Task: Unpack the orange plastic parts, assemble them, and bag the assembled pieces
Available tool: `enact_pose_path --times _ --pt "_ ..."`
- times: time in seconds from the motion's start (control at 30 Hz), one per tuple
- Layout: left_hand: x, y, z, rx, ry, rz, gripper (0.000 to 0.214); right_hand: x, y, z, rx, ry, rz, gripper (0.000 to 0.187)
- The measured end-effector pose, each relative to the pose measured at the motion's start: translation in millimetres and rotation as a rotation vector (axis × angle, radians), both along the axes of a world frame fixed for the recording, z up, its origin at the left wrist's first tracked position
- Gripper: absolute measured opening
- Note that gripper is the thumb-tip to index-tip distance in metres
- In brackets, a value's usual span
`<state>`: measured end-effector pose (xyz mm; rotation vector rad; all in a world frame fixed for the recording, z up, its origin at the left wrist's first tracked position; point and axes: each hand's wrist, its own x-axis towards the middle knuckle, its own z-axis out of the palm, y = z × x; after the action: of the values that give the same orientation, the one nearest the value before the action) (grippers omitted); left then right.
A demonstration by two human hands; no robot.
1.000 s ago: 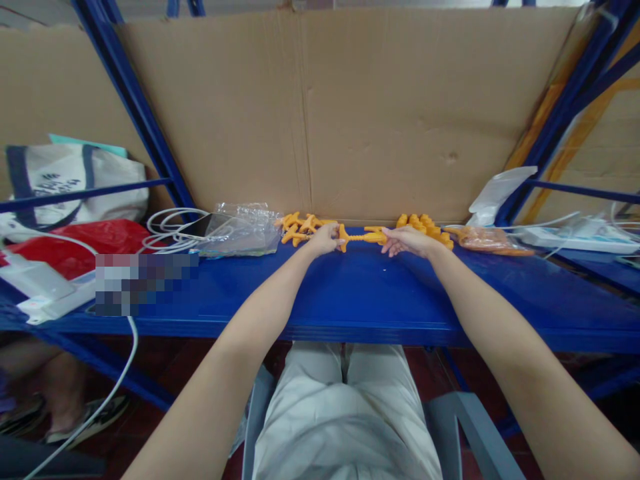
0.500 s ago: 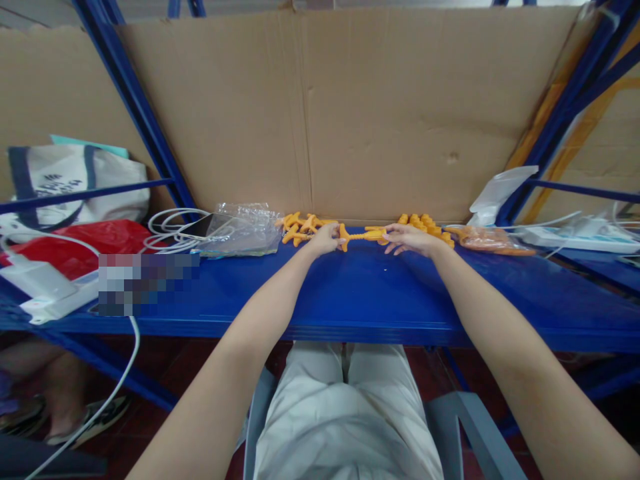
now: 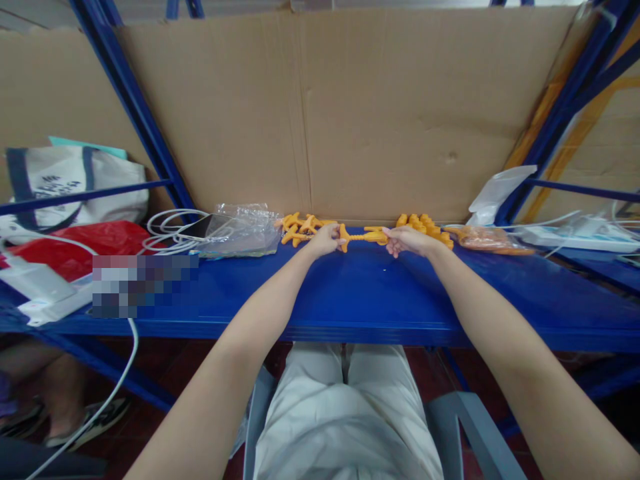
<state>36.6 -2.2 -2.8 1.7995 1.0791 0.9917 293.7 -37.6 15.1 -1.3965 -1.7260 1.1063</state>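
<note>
An orange plastic piece (image 3: 357, 237) with a ribbed stem and a wide flared end stretches sideways between my two hands, above the back of the blue shelf top (image 3: 350, 293). My left hand (image 3: 327, 241) is closed on its flared end. My right hand (image 3: 407, 241) pinches the other end, its lower fingers curled in. Left of my left hand lies a pile of branched orange pieces (image 3: 299, 227). Partly behind my right hand sits a group of knobbed orange pieces (image 3: 423, 223). My fingers hide both ends of the held piece in part.
A cardboard sheet (image 3: 375, 113) stands upright behind the shelf. Clear plastic bags (image 3: 245, 230), white cables (image 3: 167, 230), a red bag (image 3: 95, 243) and a power strip (image 3: 55, 303) lie to the left. To the right are a wrapped orange packet (image 3: 493, 240) and blue frame posts (image 3: 550, 120).
My right hand's fingers have drawn together and curled in, closing on the end of the orange piece. My left hand keeps its place.
</note>
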Motion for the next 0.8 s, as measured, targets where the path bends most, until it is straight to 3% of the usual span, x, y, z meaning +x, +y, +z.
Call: enact_pose_path --times 0.17,0.3,0.57,0.8 --pt "0.4 -4.2 4.1 -0.035 -0.032 0.028 0.026 -4.3 -5.6 6.0 -0.007 0.023 0.005 0.050" --pt "-1.4 -8.4 8.1 -0.028 -0.049 0.018 0.022 -2.8 -5.5 6.6 0.147 0.062 0.014 0.024" --pt "-2.2 -6.8 6.2 -0.001 -0.040 -0.006 0.023 -2.4 -3.0 5.7 0.168 0.007 0.056 0.023" --pt "0.4 -8.8 7.3 0.010 -0.025 0.004 0.024 -1.9 -7.7 9.3 0.146 -0.028 0.028 0.038"
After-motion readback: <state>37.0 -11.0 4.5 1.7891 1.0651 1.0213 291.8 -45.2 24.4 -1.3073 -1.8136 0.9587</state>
